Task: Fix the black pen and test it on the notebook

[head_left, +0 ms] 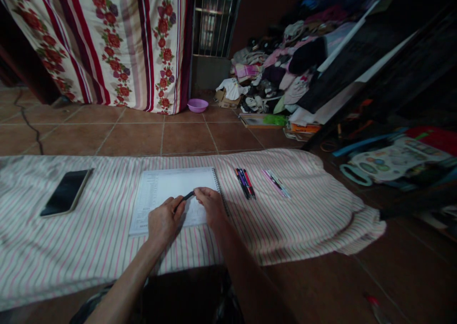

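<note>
While left hand [163, 221] and right hand [211, 205] grip a pen [186, 197], a bowl [197, 105] (contents unseen) stands apart

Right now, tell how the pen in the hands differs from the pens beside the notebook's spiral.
The black pen is single, gripped by the left hand and right hand over the notebook; the loose pens are several, untouched on the striped cloth. The black pen lies crosswise; the loose pens point away. The black pen looks dark; the loose pens show red. All are slim.

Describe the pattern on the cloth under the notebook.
The cloth is white with thin pink and dark stripes, clearest in the head view.
</note>
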{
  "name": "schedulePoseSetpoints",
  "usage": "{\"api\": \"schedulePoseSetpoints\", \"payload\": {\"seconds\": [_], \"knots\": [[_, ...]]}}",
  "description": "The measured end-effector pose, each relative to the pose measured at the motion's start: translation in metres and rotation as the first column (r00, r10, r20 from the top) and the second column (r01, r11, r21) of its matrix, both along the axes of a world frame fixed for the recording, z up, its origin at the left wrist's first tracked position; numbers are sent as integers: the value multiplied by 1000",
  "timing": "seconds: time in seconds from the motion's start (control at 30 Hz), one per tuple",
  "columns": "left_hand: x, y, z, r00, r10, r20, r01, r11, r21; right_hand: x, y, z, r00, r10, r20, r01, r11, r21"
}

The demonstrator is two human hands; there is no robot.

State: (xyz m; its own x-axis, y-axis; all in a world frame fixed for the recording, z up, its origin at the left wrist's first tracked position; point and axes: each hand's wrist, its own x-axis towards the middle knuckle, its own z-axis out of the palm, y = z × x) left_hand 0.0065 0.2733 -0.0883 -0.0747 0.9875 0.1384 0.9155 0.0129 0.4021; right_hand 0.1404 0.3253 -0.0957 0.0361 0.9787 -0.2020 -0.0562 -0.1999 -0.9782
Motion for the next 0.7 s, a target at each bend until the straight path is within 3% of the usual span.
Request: {"api": "schedulePoseSetpoints", "payload": {"seconds": [0.27, 0.53, 0.7], "knots": [[1, -1, 1, 1000, 12, -2, -12, 1000, 5, -3, -3, 9, 998, 9, -56, -15, 994, -109], [3, -1, 2, 999, -1, 37, 2, 999, -32, -1, 1, 0, 998, -6, -55, 6, 1000, 5], [4, -1, 6, 998, 29, 50, -27, 998, -54, -3, -1, 4, 987, 30, -160, -41, 997, -64]]}}
